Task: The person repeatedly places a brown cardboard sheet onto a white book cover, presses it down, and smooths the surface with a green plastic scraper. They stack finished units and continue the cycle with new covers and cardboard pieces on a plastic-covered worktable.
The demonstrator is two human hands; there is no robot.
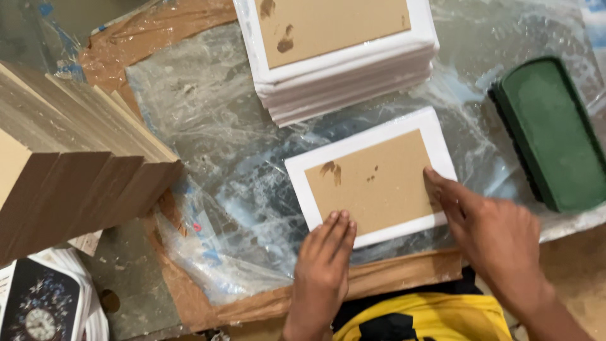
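So from the head cam we're looking straight down at a bench covered in crinkly clear plastic sheeting [208, 126] with brown paper [391, 275] peeking out along the near edge. Right in the middle lies a white frame with a brown cardboard back [374, 179], flat on the plastic and tilted a bit, its right end higher in the picture. Our left hand [323, 268] has its fingers pressed flat and together on the frame's near edge, tips just onto the cardboard. Our right hand [489, 233] lies flat too, fingertips resting on the frame's right edge. Neither hand is gripping anything, both are open and just pressing down.

Just behind that frame there's a stack of the same white frames [341, 53], also back side up, with a few dark smudges on the top cardboard. Off to the right sits a green oblong brush-like block [552, 132], well clear of the hands. On the left we've got a row of brown boards [82, 170] leaning like a fanned deck. Bottom left corner shows a dark printed picture with a clock face [39, 309].
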